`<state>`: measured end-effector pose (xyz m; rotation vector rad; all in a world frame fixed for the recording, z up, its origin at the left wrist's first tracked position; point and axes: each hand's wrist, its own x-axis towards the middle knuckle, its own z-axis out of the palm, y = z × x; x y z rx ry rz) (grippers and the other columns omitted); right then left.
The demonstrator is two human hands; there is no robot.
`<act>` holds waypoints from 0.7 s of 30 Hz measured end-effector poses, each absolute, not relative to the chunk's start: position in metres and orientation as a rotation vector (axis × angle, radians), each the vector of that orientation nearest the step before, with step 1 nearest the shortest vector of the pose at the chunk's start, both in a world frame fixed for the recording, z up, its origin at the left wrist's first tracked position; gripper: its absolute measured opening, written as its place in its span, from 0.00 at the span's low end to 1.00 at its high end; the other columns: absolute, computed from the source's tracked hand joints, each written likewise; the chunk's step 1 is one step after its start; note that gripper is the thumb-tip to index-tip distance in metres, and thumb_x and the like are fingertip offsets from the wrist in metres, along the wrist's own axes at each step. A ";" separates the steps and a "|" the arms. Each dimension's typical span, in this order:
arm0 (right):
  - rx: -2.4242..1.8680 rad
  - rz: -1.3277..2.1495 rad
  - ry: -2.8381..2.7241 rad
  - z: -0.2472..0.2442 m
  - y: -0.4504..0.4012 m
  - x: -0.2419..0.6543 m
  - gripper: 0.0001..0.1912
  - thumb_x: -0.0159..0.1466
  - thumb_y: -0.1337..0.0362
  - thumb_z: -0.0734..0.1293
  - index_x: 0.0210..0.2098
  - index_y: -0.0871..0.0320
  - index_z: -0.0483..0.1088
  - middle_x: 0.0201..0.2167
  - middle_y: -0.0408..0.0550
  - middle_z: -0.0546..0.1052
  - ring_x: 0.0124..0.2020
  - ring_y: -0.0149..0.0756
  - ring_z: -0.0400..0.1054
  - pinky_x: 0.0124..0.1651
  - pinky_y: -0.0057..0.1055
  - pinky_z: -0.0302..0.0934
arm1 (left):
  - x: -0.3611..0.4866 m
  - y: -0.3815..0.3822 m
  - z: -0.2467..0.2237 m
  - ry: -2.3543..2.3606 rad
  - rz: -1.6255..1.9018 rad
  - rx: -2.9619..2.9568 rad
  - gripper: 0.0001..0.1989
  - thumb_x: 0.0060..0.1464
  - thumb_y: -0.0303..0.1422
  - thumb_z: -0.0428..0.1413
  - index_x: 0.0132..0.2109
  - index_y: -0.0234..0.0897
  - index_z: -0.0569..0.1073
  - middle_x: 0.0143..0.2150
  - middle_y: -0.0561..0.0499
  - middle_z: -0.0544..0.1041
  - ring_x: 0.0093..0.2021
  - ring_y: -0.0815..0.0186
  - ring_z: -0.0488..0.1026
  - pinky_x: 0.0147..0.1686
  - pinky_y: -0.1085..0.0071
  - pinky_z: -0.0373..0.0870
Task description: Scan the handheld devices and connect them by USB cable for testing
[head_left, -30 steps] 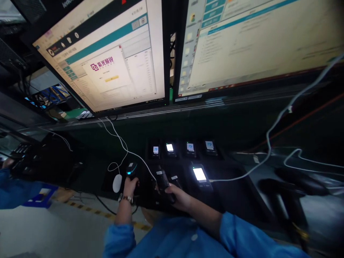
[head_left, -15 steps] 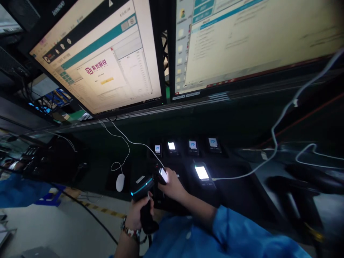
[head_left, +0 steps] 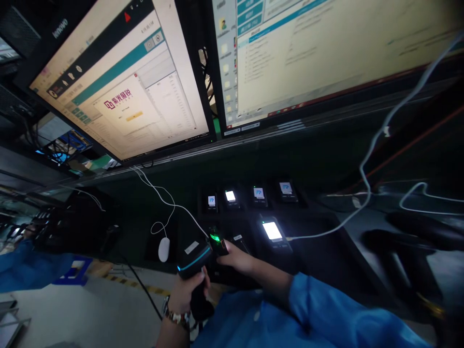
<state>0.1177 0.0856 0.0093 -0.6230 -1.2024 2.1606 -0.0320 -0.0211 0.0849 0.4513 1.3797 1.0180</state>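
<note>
A dark bench (head_left: 134, 217) runs beneath two lit monitors (head_left: 119, 92) at its far edge, and past its left end I can make out a co-worker's blue sleeve (head_left: 38, 266). At the near edge, I see the left hand (head_left: 186, 291) with its fingers clamped around the grip of a black scanner (head_left: 195, 257). Just beside it, the right hand (head_left: 235, 258) has its fingers closed on a dark handheld device (head_left: 218, 244), which shows a green glow; I cannot tell whether the two things touch. A white mouse (head_left: 164, 249) lies left of the scanner, close to the near edge. Farther back toward the far edge I count four small units (head_left: 259, 195) in a row, screens lit. Right of the right hand, a brighter unit (head_left: 274, 234) has a white cable (head_left: 326, 234) at its side.
</note>
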 end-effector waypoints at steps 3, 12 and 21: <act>-0.628 2.157 -1.216 0.007 0.086 0.119 0.24 0.43 0.68 0.68 0.42 0.57 0.68 0.38 0.44 0.76 0.41 0.41 0.68 0.49 0.41 0.59 | -0.032 -0.020 0.090 1.427 1.022 0.488 0.25 0.29 0.46 0.69 0.29 0.32 0.74 0.18 0.51 0.74 0.16 0.72 0.67 0.19 0.74 0.60; -0.597 2.141 -1.224 0.013 0.088 0.118 0.23 0.42 0.69 0.67 0.40 0.56 0.69 0.37 0.43 0.75 0.43 0.42 0.66 0.50 0.40 0.58 | -0.032 -0.018 0.098 1.491 1.044 0.489 0.27 0.26 0.49 0.69 0.28 0.32 0.73 0.17 0.53 0.73 0.15 0.74 0.66 0.18 0.75 0.60; -0.615 2.153 -1.173 0.016 0.090 0.119 0.24 0.41 0.70 0.67 0.40 0.56 0.70 0.33 0.41 0.74 0.40 0.39 0.66 0.48 0.38 0.59 | -0.033 -0.018 0.098 1.488 1.021 0.518 0.27 0.27 0.50 0.68 0.27 0.33 0.72 0.17 0.53 0.73 0.15 0.74 0.65 0.18 0.75 0.60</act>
